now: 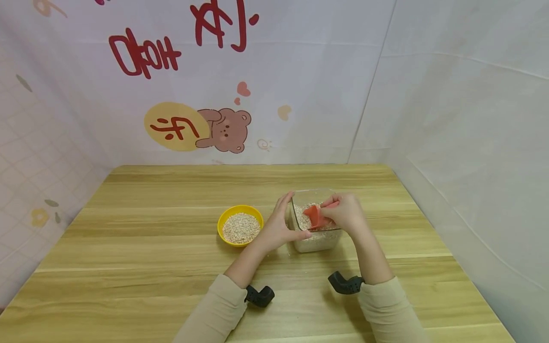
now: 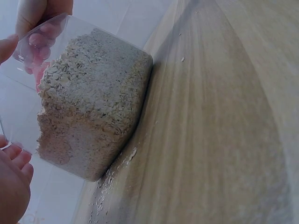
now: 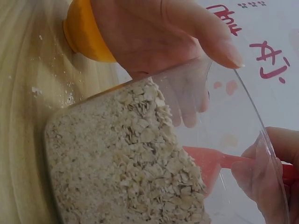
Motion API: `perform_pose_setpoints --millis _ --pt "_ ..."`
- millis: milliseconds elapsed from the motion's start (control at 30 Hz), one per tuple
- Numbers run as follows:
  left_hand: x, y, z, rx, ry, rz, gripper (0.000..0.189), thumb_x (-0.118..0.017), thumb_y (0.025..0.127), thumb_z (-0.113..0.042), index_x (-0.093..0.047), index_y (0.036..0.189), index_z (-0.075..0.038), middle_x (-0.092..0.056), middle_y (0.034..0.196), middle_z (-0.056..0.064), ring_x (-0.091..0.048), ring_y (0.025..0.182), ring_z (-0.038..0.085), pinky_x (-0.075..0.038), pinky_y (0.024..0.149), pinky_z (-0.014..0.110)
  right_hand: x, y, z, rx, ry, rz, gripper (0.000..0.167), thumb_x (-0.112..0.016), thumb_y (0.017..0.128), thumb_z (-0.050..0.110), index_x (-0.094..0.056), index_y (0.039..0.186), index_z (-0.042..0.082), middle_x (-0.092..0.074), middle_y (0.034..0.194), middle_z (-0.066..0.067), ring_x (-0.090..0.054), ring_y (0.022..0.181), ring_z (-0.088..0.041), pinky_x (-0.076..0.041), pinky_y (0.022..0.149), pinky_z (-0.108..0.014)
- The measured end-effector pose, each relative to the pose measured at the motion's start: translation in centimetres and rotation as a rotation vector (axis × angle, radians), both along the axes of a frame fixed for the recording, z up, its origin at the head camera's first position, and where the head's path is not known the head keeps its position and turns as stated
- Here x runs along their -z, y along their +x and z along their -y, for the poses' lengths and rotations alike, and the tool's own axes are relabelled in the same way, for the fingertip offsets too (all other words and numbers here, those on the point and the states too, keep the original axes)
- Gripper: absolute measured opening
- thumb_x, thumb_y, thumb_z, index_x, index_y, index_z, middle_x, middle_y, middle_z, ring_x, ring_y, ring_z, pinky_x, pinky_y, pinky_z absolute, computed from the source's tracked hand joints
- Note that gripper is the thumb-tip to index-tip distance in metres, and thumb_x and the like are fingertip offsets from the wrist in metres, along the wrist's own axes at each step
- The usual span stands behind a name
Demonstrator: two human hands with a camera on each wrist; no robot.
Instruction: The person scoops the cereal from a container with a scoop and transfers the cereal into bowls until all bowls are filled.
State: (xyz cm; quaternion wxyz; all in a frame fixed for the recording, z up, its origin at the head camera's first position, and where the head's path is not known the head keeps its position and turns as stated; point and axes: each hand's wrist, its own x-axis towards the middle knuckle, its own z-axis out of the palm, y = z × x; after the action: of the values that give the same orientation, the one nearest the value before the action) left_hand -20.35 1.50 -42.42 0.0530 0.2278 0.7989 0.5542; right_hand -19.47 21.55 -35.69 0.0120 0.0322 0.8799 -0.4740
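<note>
A clear square container (image 1: 318, 244) of rolled oats (image 3: 140, 149) stands on the table. My left hand (image 1: 274, 232) steadies it, thumb on the front rim and fingers along the left wall. Inside the container, my right hand (image 1: 348, 214) grips the handle of a red scoop (image 1: 314, 216). The scoop's bowl dips at the oat surface; its lower part is hidden in the right wrist view by oats. Left of the container sits a yellow bowl (image 1: 240, 208) holding more oats (image 1: 241, 228), close to my left hand.
Loose oat flakes (image 2: 103, 193) are scattered on the wooden table (image 1: 141, 252) beside the container. A white printed curtain (image 1: 309, 95) hangs behind the table, and pale side sheets border it left and right. Black wrist mounts (image 1: 259, 296) sit at both cuffs.
</note>
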Motion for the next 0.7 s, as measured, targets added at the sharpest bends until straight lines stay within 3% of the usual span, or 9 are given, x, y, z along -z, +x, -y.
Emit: perform_pose_setpoints --millis 300,700 --pt "-0.15 0.02 -0.03 0.003 -0.002 -0.010 0.113 -0.085 0.068 -0.043 -0.014 0.154 -0.029 -0.016 0.156 -0.004 -0.022 0.140 0.026 -0.027 0.105 0.057 0.17 -0.29 0.14 0.016 -0.109 0.025 0.014 -0.067 0.080 0.003 -0.068 0.091 -0.007 -0.065 0.067 -0.011 -0.061 0.055 -0.022 -0.050 0.046 -0.028" --pt "0.04 0.00 0.03 0.003 0.003 0.001 0.112 -0.086 0.068 -0.043 -0.014 0.153 -0.030 -0.016 0.156 -0.004 -0.022 0.140 0.025 -0.028 0.105 0.056 0.11 -0.25 0.02 0.041 -0.218 0.053 0.019 -0.066 0.083 0.005 -0.066 0.098 -0.007 -0.068 0.069 -0.008 -0.064 0.060 -0.019 -0.049 0.046 -0.027"
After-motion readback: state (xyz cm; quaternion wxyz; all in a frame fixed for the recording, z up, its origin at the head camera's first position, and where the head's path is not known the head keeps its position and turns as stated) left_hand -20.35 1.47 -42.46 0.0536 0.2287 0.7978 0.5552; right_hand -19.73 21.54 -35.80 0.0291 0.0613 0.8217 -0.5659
